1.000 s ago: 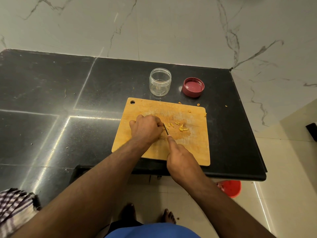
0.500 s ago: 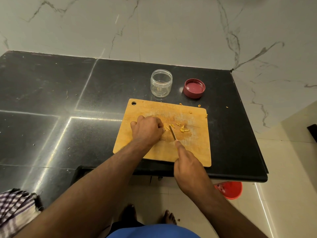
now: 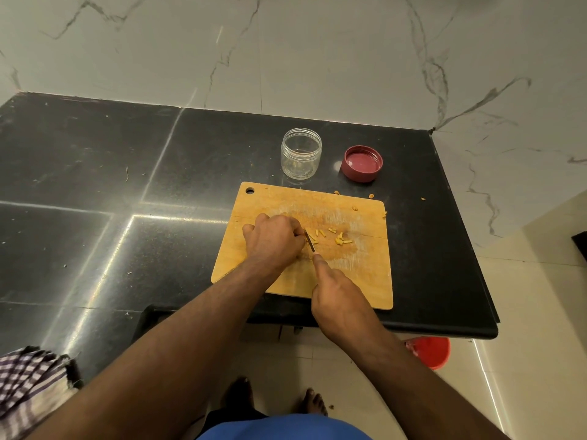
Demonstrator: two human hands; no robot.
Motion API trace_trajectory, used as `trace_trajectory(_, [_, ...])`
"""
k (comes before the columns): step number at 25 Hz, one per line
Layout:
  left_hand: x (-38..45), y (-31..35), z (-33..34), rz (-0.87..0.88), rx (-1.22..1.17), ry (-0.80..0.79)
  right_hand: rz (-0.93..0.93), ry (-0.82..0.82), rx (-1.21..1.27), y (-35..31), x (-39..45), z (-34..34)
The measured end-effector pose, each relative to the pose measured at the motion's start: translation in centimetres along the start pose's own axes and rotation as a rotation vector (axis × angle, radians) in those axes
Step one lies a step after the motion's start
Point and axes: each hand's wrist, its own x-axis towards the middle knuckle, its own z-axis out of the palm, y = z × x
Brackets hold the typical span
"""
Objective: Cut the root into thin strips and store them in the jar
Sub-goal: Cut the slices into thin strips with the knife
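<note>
A wooden cutting board [image 3: 359,281] lies on the black counter. My left hand [image 3: 273,241] is curled over the root at the board's middle; the root itself is hidden under the fingers. My right hand [image 3: 338,295] grips a knife [image 3: 309,242], index finger stretched along its back, the blade right against my left fingertips. Several yellow strips [image 3: 336,237] lie on the board just right of the blade. A clear jar [image 3: 301,157] stands open behind the board, with only small bits at its bottom. Its red lid [image 3: 362,163] lies upside down to the jar's right.
The black counter [image 3: 127,217] ends in an edge at the front and right. A few yellow scraps [image 3: 371,195] lie beyond the board's far right corner. A checked cloth [image 3: 28,382] hangs at the lower left. A red bucket [image 3: 430,352] stands on the floor below.
The knife swung right, away from my left hand, half a second ago and is now back against my left fingertips. My left hand stayed in place on the board.
</note>
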Motion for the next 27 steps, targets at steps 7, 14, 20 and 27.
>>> trace_trajectory(7, [0.0,-0.1,0.0,0.005,0.005,0.007,-0.008,0.020,0.039,0.9,-2.9,0.4])
trace_trajectory(14, [0.0,-0.2,0.1,0.012,-0.009,0.002,-0.010,0.086,0.081,1.1,-1.9,0.3])
trace_trajectory(20, [-0.5,-0.2,0.3,0.002,-0.012,0.039,-0.017,0.063,0.053,0.5,-0.5,0.4])
trace_trajectory(27, [-0.4,-0.1,0.2,-0.030,-0.035,0.022,-0.012,0.023,0.061,0.9,-0.2,0.6])
